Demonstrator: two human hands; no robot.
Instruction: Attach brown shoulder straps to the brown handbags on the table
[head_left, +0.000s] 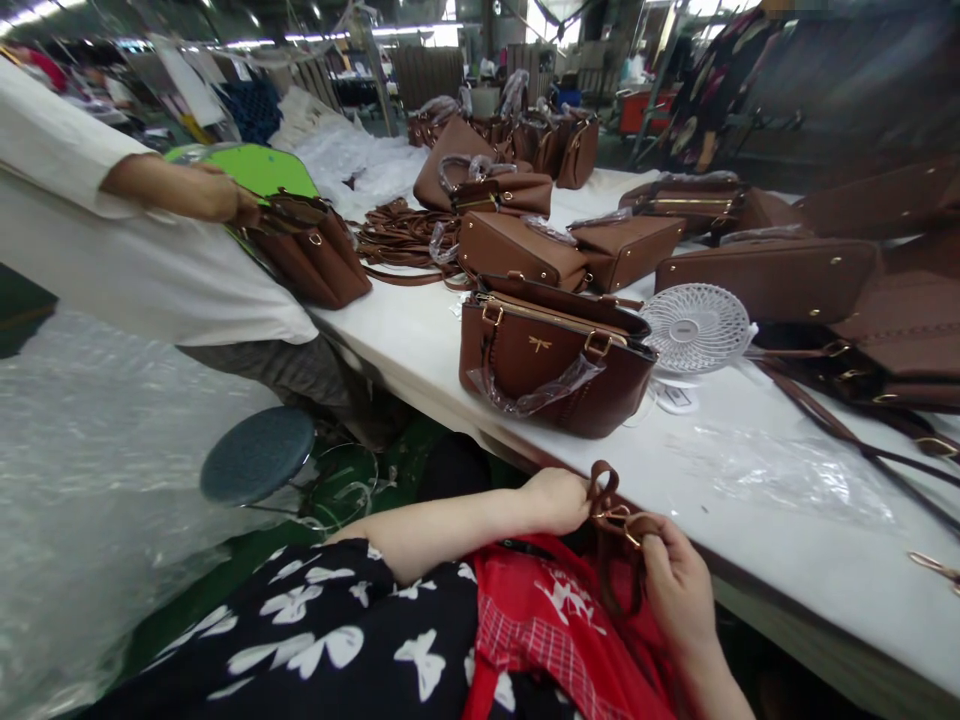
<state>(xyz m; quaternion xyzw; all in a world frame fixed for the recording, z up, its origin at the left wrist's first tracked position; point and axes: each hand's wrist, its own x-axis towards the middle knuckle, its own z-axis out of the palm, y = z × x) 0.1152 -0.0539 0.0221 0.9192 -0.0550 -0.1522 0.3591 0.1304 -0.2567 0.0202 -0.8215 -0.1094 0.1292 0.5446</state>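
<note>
Between my hands, just over the table's front edge, is a brown leather strap [604, 478] with gold metal hardware. My left hand [556, 500] is closed on one looped part of it. Closed around the strap near a gold clasp is my right hand [679, 580], its thumb on top. Part of the strap hangs down in front of the red apron [555, 610]. Beyond my hands a brown handbag [551, 350] stands upright, with a gold dragonfly emblem and plastic-wrapped handles drooping over its front.
A small white fan [694, 328] stands right of the handbag. Clear plastic film [795, 475] lies on the white table [409, 335]. More brown bags [517, 250] and a heap of straps [401, 235] lie behind. At left, a co-worker's hand [184, 190] holds another bag near a round stool [259, 455].
</note>
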